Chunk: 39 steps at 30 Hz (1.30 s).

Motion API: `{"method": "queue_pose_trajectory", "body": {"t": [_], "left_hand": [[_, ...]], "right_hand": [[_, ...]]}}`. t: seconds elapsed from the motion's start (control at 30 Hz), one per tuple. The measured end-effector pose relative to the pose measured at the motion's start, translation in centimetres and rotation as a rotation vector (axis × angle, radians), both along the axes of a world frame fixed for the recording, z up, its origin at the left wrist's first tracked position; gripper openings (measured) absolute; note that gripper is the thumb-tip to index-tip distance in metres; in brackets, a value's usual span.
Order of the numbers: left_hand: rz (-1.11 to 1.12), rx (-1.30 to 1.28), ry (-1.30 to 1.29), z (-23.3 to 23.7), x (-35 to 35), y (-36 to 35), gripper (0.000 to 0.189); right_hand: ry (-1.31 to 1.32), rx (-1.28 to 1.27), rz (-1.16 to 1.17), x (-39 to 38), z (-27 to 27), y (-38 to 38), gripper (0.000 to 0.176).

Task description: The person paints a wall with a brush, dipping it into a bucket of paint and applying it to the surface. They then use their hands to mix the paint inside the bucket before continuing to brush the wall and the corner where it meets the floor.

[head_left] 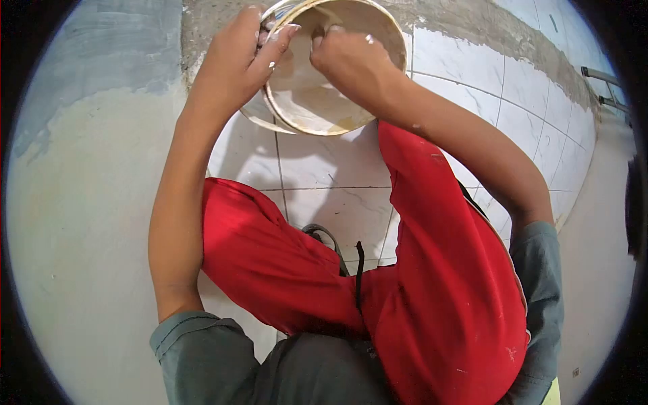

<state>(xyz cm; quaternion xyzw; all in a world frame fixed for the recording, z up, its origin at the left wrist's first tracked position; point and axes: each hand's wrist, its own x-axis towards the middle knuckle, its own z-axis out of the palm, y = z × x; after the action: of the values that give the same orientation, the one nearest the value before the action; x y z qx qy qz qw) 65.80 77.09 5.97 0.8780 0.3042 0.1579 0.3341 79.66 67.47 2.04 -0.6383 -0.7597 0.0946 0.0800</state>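
Note:
A round bucket (337,125) with a pale, smeared inner wall is tilted so that its mouth faces me, at the top of the head view. My left hand (253,57) grips its left rim, with white spots on the thumb and fingers. Inside the mouth, my right hand (354,57) is closed, its fingers near the far inner wall. Whatever it holds is mostly hidden by the fingers. A whitish hoop, which looks like the bucket's handle (260,123), hangs below the left rim.
White marbled floor tiles (331,158) lie under the bucket. A wall with grey and cream patches (88,148) rises on the left. Rough bare cement (466,20) borders the tiles at the back. My red-trousered legs (445,270) bend on both sides. Dark metal bars (597,74) stand far right.

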Motion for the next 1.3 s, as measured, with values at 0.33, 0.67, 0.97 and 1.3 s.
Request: {"method": "queue_pose_trajectory", "body": {"t": [0.33, 0.67, 0.97, 1.3], "left_hand": [[-0.026, 0.027, 0.123, 1.5, 0.0, -0.2, 0.02], [0.015, 0.004, 0.121, 1.5, -0.2, -0.2, 0.017], [-0.082, 0.125, 0.005, 0.0, -0.7, 0.3, 0.016], [-0.181, 0.19, -0.056, -0.1, -0.1, -0.2, 0.015]], "right_hand": [[0.024, -0.085, 0.037, -0.3, 3.4, -0.7, 0.011], [0.053, -0.206, 0.349, 0.2, 0.5, -1.1, 0.011], [-0.385, -0.156, 0.026, -1.1, 2.2, 0.3, 0.011], [-0.207, 0.202, -0.028, -2.3, -0.7, -0.1, 0.012]]}}
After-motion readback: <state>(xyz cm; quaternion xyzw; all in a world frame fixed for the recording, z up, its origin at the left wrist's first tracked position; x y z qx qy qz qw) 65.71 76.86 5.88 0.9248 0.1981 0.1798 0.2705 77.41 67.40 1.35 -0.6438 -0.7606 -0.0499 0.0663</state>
